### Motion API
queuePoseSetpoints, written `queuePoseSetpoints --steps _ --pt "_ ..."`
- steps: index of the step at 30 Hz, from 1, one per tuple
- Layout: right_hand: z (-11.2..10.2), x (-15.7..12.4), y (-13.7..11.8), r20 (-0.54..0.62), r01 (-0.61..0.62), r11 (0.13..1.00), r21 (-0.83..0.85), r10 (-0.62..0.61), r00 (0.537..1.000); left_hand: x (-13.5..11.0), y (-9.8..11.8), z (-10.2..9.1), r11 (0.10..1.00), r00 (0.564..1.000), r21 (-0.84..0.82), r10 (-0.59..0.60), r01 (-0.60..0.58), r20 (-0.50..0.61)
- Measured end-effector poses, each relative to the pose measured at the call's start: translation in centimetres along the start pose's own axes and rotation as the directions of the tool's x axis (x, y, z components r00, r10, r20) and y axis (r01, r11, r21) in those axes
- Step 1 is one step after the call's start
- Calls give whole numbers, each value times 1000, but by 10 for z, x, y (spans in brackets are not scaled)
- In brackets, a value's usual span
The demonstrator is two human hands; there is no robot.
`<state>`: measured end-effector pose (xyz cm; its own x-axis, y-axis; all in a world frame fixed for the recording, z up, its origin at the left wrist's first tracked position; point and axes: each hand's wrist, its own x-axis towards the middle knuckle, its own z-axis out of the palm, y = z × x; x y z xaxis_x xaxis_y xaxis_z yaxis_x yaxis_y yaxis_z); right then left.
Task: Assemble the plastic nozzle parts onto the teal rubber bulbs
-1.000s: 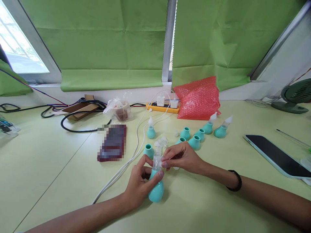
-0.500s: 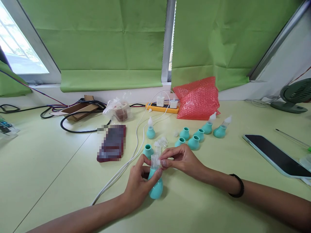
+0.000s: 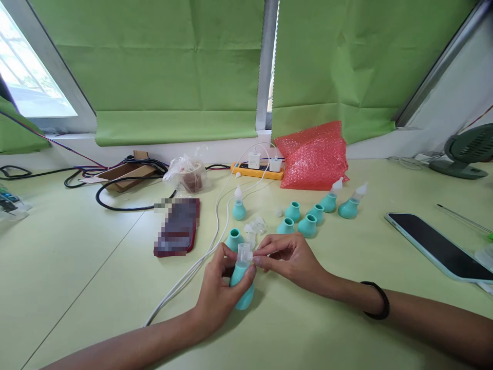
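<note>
My left hand [image 3: 217, 290] is wrapped round a teal rubber bulb [image 3: 242, 293] that stands on the pale table [image 3: 96, 288]. A clear plastic tip [image 3: 244, 253] sits in the bulb's neck. My right hand [image 3: 292, 259] pinches that clear tip from the right with thumb and fingers. Several more teal bulbs stand behind: one [image 3: 234, 239] just beyond my left thumb, one with a white nozzle [image 3: 239, 205], and a cluster [image 3: 308, 225] further right. Loose clear tips [image 3: 257, 226] lie between them.
A white cable [image 3: 185, 280] runs past my left hand. A dark red pouch [image 3: 177, 227] lies at left, a tablet [image 3: 439, 246] at right, a pink bubble-wrap bag [image 3: 314, 156] and a power strip [image 3: 258, 170] at the back. A fan [image 3: 464, 154] stands far right.
Both hands with the bulb drifted slightly toward the table and away from me; the clear tip now sits lower in the bulb's neck. Nothing else moved.
</note>
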<state>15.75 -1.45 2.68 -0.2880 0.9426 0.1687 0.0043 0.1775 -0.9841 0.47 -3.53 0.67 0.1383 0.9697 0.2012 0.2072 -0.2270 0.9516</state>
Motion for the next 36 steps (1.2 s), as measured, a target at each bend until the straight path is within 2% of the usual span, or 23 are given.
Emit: queuePoseSetpoints --steps 6,11,14,18,23,26,30,33,36 --pt "-1 2 0 64 -36 999 9 35 997 0 -1 0 994 1000 102 27 -26 0" --pt "-6 5 2 149 -97 992 83 84 985 0 -6 0 976 991 175 130 -133 24" --pt "-6 3 2 146 -73 997 4 71 987 -1 -8 0 948 980 252 196 -194 17" --pt "-3 -2 -1 123 14 988 -152 5 992 -3 -8 1 937 975 281 223 -210 -15" --pt "-2 -6 -6 124 64 979 -192 -40 991 -4 -7 2 963 982 202 187 -177 -31" --pt "-2 -6 -8 145 59 985 -160 -36 989 -4 -5 1 991 995 94 95 -94 -8" --pt "-5 -2 -7 154 -30 998 -57 38 987 -4 -2 -1 993 995 -94 -59 67 83" --pt "-8 2 -7 180 -103 995 4 100 979 -4 -2 -2 967 986 -219 -101 129 132" --pt "-12 6 -11 216 -108 994 27 100 971 -4 -2 -3 939 977 -301 -117 168 181"
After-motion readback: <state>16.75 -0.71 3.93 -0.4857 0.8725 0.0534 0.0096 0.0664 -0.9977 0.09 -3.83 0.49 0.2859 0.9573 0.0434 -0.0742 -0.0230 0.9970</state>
